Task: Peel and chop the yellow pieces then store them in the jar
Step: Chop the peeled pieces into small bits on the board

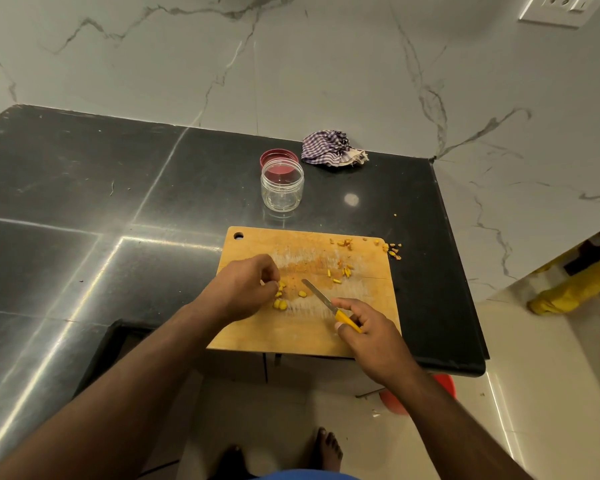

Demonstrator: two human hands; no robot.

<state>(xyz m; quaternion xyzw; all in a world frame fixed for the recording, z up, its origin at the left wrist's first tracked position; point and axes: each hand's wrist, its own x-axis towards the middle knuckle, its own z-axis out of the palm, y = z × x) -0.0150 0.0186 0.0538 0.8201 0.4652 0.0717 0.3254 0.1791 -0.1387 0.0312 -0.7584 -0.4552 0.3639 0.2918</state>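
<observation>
A wooden cutting board [284, 337] lies at the counter's front edge. Chopped yellow pieces [280, 303] sit on its left-middle, with thinner yellow slivers [343, 271] further right. My left hand [243, 289] hovers over the left pile with fingers curled down at the pieces; whether it pinches one is unclear. My right hand [368, 327] grips a small knife [326, 303] by its yellow handle, blade pointing up-left onto the board. An open clear jar [282, 188] stands behind the board, its maroon lid [278, 157] lying just behind it.
Yellow scraps and peel [394, 251] lie at the board's far right corner and on the black counter [118, 188]. A checked cloth [329, 148] is bunched by the marble wall. The counter ends at right; a red object [392, 398] sits on the floor below.
</observation>
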